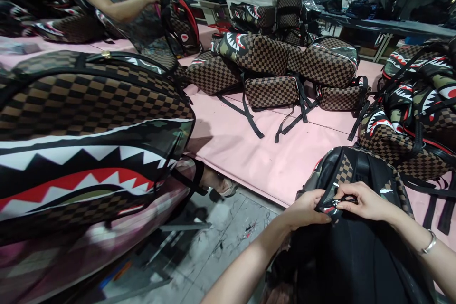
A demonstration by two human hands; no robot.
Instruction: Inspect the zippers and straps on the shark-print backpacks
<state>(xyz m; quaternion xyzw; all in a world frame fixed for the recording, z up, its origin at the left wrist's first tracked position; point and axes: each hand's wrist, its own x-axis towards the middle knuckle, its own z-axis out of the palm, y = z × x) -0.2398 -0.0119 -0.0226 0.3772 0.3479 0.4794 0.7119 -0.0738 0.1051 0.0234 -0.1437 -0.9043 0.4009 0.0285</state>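
In front of me a black backpack [359, 247] with brown-checked and camouflage panels leans against the pink table's edge, its back side and black straps facing me. My left hand [311, 209] is closed on the fabric edge of its side, thumb and fingers pinching a fold. Right beside it, my right hand [363, 199] is closed in a pinch on a small dark item with shiny metal bits; its kind is too small to make out. The fingertips of both hands almost meet at this spot.
A large checked backpack with a shark-mouth print [89, 152] stands close on the left. Several similar bags [270, 92] lie across the pink table [249, 152], with another pile [409, 118] at right. Across the table, a person's arm [121, 7] holds a bag. Thread scraps litter the floor [228, 237].
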